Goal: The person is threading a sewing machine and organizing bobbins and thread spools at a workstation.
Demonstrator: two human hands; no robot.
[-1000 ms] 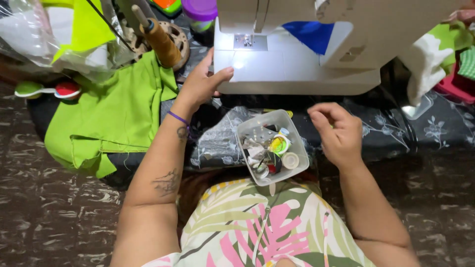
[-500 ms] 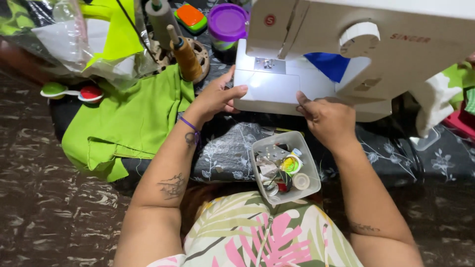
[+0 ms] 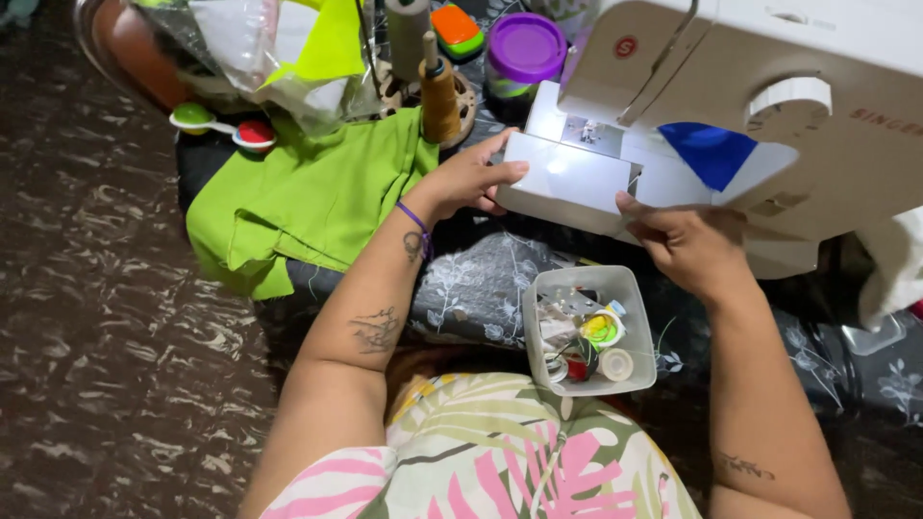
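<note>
A dark marbled floor (image 3: 115, 317) is filling the left of the view, and a low surface (image 3: 481, 279) draped in a dark floral cloth is carrying the work. A white sewing machine (image 3: 731, 106) is standing on it, its bed running left to right across the view, its lamp lighting the needle plate.

The left hand (image 3: 471, 178) is resting flat against the left end of the machine bed, fingers spread and together on the casing, not closed around anything. The right hand (image 3: 687, 240) is lying against the front edge of the bed, just right of the needle area, fingers curled; whether it is pinching something cannot be told. Both hands are touching the machine; the right one is nearer the needle.

A clear plastic box (image 3: 588, 329) of bobbins and small notions is sitting just below the right hand, apart from it. Green fabric (image 3: 308, 192) is lying left of the left wrist, with a brown thread cone (image 3: 440, 91) and a purple-lidded jar (image 3: 524, 50) behind it.

Compared with half a second earlier, the right hand is sitting further right along the bed's front edge, and the left hand is holding the same end.
</note>
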